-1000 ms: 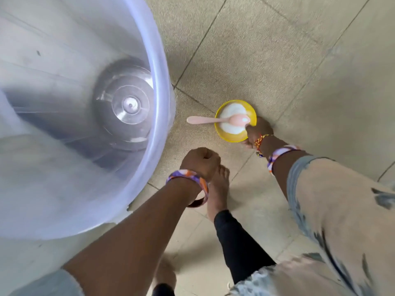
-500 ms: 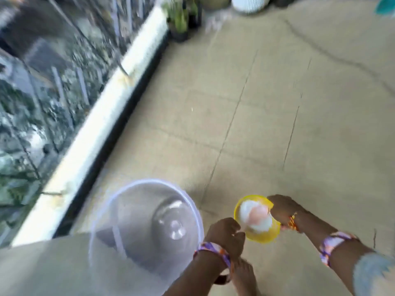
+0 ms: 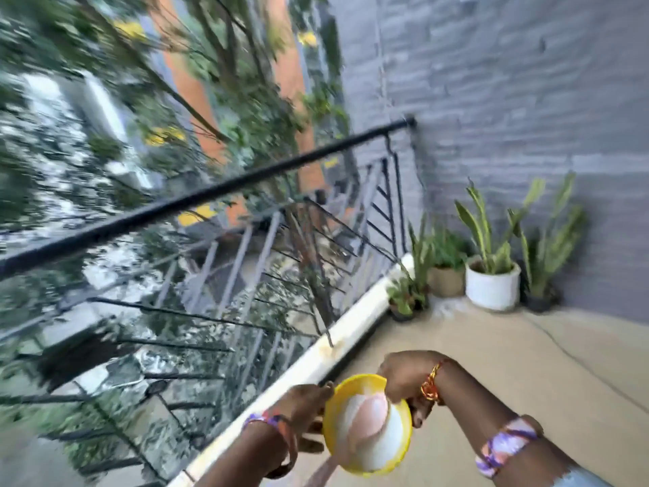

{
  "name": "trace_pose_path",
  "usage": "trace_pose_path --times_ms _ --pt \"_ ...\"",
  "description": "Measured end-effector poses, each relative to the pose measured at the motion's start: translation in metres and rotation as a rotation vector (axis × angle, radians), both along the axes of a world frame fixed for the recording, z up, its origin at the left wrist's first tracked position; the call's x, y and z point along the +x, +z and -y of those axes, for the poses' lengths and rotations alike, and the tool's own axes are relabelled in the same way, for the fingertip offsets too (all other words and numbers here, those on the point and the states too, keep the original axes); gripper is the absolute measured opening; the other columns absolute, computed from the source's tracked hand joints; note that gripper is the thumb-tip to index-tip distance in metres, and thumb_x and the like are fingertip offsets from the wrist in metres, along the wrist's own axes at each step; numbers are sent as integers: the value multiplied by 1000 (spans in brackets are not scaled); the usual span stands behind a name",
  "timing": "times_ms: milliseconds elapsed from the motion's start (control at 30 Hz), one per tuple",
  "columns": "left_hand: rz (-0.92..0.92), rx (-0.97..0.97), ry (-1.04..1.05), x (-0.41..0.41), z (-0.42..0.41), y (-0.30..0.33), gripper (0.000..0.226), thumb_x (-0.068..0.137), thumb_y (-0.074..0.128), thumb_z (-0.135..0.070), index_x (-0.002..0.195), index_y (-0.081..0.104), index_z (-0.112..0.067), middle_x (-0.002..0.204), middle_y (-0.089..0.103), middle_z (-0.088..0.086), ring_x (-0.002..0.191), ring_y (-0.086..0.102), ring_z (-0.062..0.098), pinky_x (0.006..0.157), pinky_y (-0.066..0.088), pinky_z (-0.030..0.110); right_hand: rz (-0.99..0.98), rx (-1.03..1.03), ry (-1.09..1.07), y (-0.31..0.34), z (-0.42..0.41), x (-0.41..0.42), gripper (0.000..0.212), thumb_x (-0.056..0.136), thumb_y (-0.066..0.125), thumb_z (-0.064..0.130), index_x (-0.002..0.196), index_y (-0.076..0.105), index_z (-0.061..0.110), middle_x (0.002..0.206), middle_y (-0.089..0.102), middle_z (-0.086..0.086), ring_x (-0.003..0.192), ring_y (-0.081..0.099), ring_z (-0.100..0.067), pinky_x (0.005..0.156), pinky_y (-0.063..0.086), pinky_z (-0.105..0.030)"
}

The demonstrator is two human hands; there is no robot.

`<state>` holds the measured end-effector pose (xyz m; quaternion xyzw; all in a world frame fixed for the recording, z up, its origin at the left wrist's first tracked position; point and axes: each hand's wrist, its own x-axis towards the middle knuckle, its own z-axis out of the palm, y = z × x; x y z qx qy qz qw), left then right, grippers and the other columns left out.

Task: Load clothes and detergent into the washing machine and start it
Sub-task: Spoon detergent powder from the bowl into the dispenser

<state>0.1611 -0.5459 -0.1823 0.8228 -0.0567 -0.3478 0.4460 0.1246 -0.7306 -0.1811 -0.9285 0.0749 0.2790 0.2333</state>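
Balcony railing (image 3: 196, 212) is blurring behind; right hand (image 3: 407, 381) is pinching yellow bowl (image 3: 332, 421) of loose detergent powder (image 3: 381, 448) at its rim; left hand (image 3: 302, 413) is closing beside it; light, spillable, best kept level.

Single head-worn wide-angle view, tilted hard so the black railing (image 3: 217, 191) runs diagonally, facing forward across a balcony floor (image 3: 526, 363) toward a grey brick wall (image 3: 509, 100) and potted plants (image 3: 491, 275). Both hands and a yellow bowl (image 3: 367, 425) sit close at the bottom edge. Heavy blur on the trees beyond; no second view.
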Motion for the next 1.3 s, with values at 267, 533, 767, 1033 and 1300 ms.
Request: trace_pose_path --times_ms 267,533,767,1033,1300 --pt "-78 -390 347 -16 -183 66 31 71 70 -44 78 68 -14 71 70 5 54 62 19 56 53 31 100 86 390 141 -179 42 17 85 40 1 78 55 6 49 52 -4 29 49 -3 31 40 -13" --pt "57 -492 778 -76 -381 84 98 42 68 -78 112 65 -10 84 73 3 68 67 17 72 56 31 41 352 664 146 -390 51 10 80 54 21 77 57 12 61 54 -7 41 53 -8 40 45 -19" --pt "183 -533 1126 -126 -506 67 47 95 33 -47 119 54 -12 125 61 15 75 69 17 94 44 32 -4 641 578 102 -536 21 10 95 47 10 103 53 11 69 53 -4 40 56 -4 40 49 -17" --pt "-141 -1047 1350 -143 -565 10 72 89 26 -64 123 55 -7 108 68 19 104 59 39 96 37 56 -263 854 275 39 -611 -3 19 97 43 12 85 56 17 55 65 5 48 63 -7 47 51 -19" --pt "-149 -1258 1567 -133 -596 1 75 91 23 -62 139 37 -7 145 41 18 134 38 36 109 23 57 -510 1112 -297 -16 -651 16 24 97 37 4 77 48 3 51 65 -16 37 63 -18 35 50 -23"
